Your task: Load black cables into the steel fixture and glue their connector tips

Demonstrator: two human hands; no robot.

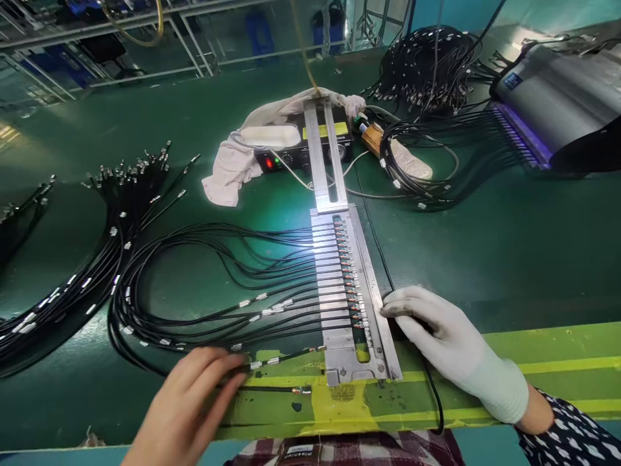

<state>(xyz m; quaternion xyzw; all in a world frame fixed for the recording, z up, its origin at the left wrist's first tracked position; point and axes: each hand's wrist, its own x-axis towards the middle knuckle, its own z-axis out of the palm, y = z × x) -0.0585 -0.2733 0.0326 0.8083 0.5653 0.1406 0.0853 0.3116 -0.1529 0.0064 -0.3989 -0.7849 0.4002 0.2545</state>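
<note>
Your left hand [194,395] is pinching a cable [294,356] in its grip, tip just beside the metal holder [334,343]; your right hand [446,343] is resting against it, grip open, probably best keeping it steady.

See a black box [299,159] with red and green lights [269,163], touching a pale cloth [228,168]. At far right, find a grey hood [557,97] glowing violet beneath. Farther off, notice a metal rack [191,43], yellow hose [160,26] and blue stool [261,32].
</note>
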